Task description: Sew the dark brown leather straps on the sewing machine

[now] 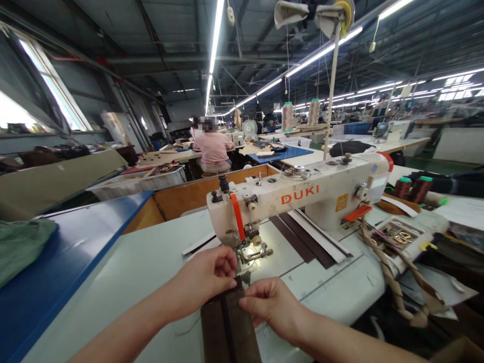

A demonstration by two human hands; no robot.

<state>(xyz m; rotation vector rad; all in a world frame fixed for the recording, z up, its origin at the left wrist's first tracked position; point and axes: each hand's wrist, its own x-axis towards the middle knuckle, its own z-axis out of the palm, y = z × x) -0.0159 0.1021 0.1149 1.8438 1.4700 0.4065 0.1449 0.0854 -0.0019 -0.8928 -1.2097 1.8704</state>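
A dark brown fabric strip lies on the pale sewing table, running from the near edge up to the presser foot of a white DUKI sewing machine. My left hand pinches the strip's far left corner just in front of the needle. My right hand is closed on the strip's right edge, thumb on top. Both hands sit close together below the machine head.
More dark strips lie behind the needle under the machine arm. A twisted brown cord and a small parts tray are at the right. Blue table with green cloth at left. A person in pink sits ahead.
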